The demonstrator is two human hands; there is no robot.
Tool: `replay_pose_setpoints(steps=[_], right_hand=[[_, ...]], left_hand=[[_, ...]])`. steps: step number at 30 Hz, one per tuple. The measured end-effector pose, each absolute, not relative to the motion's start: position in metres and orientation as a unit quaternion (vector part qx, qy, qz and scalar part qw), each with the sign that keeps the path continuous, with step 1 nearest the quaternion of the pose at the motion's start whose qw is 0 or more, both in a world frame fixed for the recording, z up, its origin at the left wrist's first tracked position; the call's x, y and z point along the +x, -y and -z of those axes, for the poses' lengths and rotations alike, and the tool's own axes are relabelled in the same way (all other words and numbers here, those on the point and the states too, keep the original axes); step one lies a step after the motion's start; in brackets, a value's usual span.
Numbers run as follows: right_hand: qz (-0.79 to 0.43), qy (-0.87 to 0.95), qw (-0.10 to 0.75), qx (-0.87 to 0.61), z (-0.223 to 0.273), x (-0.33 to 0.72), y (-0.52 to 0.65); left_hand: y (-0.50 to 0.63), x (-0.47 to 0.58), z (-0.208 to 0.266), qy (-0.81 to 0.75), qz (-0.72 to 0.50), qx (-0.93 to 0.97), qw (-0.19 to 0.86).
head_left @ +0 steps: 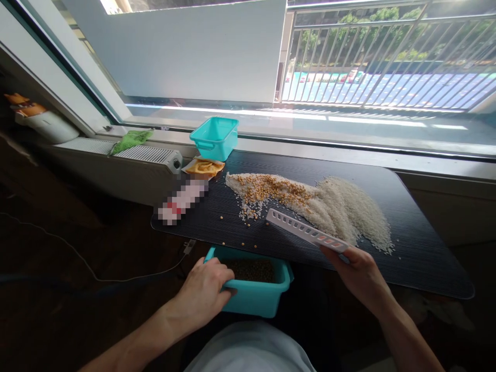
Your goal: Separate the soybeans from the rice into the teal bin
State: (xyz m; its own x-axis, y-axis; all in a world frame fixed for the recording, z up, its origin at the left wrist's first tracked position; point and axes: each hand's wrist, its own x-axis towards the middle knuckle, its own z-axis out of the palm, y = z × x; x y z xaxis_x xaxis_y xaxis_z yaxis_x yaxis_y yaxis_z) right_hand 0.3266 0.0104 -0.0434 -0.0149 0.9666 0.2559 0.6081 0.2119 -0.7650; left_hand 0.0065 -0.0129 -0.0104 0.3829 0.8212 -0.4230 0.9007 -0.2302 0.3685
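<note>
My left hand [207, 287] grips the left rim of a turquoise plastic bin [251, 298], which sits just below the table's front edge. Dark brownish grains [253, 270] cover its bottom. In my right hand [362, 276] is a white slotted plastic strip [296, 227], held slanting over the table at the near side of a long heap. Pale rice-like grains [349, 206] make up the right part of that heap. Yellow-orange kernels [265, 188] lie mixed over its left part, and several loose ones are scattered toward the front edge.
A second turquoise bin [215, 138] stands at the back left of the black table [418, 258]. Near it lie an orange-yellow packet [204, 167] and a blurred-out item [182, 200]. A green cloth [134, 139] rests on the radiator [149, 155]. A cable [116, 280] hangs at the left.
</note>
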Motion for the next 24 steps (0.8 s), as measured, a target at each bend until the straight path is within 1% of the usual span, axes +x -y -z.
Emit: replay_pose_setpoints(steps=[5,12,18,23,24], right_hand=[[-0.272,0.702,0.363,-0.549,0.039,0.308,-0.006],[-0.275,0.715,0.376,-0.521,0.047,0.285,-0.014],[-0.345,0.744,0.327,-0.47,0.037,0.261,-0.004],[-0.313,0.749,0.363,-0.458,0.037,0.229,-0.039],[-0.313,0.757,0.359,-0.448,0.038,0.22,-0.05]], left_hand=[[0.014,-0.004,0.008,-0.557,0.077,0.778,0.281],[0.016,-0.021,0.006,-0.579,0.074,0.767,0.269],[0.017,-0.029,0.007,-0.592,0.08,0.764,0.245],[0.012,-0.046,0.01,-0.61,0.09,0.754,0.227],[0.011,-0.05,0.01,-0.612,0.094,0.754,0.22]])
